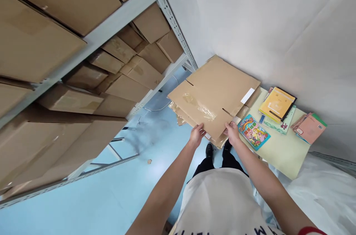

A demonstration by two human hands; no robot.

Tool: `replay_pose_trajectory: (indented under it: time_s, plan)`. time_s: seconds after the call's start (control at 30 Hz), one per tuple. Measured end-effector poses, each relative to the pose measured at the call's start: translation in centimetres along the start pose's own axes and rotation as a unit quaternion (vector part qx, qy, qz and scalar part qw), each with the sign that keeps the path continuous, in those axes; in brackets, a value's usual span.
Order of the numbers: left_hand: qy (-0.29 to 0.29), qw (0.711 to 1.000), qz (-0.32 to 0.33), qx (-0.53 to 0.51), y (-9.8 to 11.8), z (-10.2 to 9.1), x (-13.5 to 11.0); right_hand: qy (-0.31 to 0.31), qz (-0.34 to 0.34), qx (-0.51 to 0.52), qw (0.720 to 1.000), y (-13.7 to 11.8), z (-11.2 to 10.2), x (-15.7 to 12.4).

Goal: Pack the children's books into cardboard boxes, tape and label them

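Note:
A flattened cardboard box lies on top of a stack of flattened cardboard, with clear tape on its near part and a white label at its right side. My left hand grips its near edge, fingers curled under and thumb above. A short way to the right, my right hand pinches the same edge close to a slot. The undersides of both hands' fingers are partly hidden by the cardboard. Just right of my right hand lies a colourful picture book on a pale table.
Metal shelving filled with cardboard boxes stands on the left. The pale table also bears a yellow book on a pile and a stack of pink booklets. White plastic sheeting lies at the lower right. A pale wall rises behind.

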State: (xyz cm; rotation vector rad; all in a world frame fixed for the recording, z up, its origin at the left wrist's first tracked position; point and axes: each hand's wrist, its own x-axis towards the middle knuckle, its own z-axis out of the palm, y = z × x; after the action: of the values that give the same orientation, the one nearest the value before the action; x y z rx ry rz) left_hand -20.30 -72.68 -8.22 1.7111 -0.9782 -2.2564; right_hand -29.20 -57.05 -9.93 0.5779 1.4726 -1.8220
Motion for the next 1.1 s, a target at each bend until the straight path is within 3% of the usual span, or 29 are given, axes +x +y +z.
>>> replay_pose_trajectory:
  time_s: [0.1, 0.2, 0.37, 0.5, 0.6, 0.67, 0.77, 0.87, 0.97, 1.1]
  plan:
    - [0.001, 0.999, 0.032, -0.018, 2.7, -1.3, 0.0, -0.011, -0.003, -0.012, 1.0, -0.4, 0.4, -1.7]
    - [0.018, 0.996, 0.083, -0.029, 6.9, -3.4, 0.7, -0.021, -0.005, -0.023, 1.0, 0.5, 0.8, -4.3]
    - [0.07, 0.986, 0.152, -0.015, 13.7, -8.0, 1.7, -0.027, 0.002, -0.065, 0.998, 5.5, 3.2, -9.5]
    - [0.098, 0.976, 0.196, 0.002, 16.5, -11.8, 1.5, -0.025, -0.012, -0.129, 0.991, 10.5, 5.9, -12.3]
    - [0.084, 0.965, 0.249, -0.002, 18.1, -14.2, 0.7, -0.004, -0.069, -0.173, 0.983, 11.6, 6.5, -13.4]
    - [0.062, 0.956, 0.286, -0.01, 19.5, -15.3, -0.1, 0.038, -0.132, -0.185, 0.973, 10.4, 5.5, -14.1]
    - [0.002, 0.923, 0.384, -0.017, 22.0, -16.0, -1.6, 0.125, -0.233, -0.178, 0.948, 6.4, 2.2, -15.9]
    - [-0.065, 0.885, 0.461, -0.02, 24.1, -15.5, -3.5, 0.221, -0.343, -0.172, 0.897, 2.3, -1.7, -18.9]
    - [-0.126, 0.871, 0.476, -0.008, 24.9, -13.7, -5.7, 0.294, -0.408, -0.162, 0.849, 0.1, -5.0, -22.7]
    - [-0.241, 0.834, 0.495, 0.032, 23.1, -9.2, -9.2, 0.31, -0.457, -0.076, 0.83, 0.7, -8.1, -29.0]
